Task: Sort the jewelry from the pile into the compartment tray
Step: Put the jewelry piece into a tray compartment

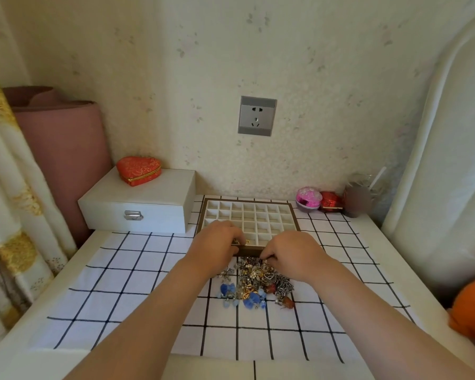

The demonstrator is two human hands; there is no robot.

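A pile of jewelry (254,283) lies on the checked cloth: gold and silver pieces, chains, blue flower pieces, a few red-brown ones. Just behind it stands the compartment tray (291,212), white cells in a brown frame. My left hand (217,244) hovers over the tray's front-left corner, its fingers pinching a small gold piece (243,241) above the front row of cells. My right hand (291,256) sits at the back edge of the pile, fingertips curled down onto a gold piece there. The front cells are partly hidden by both hands.
A white jewelry box (137,207) with a metal clasp stands at the left, a red heart-shaped case (139,170) on top. Pink (308,201) and red (330,201) round boxes and a dark cup (355,200) stand at the back right. An orange object (472,308) lies at the right edge.
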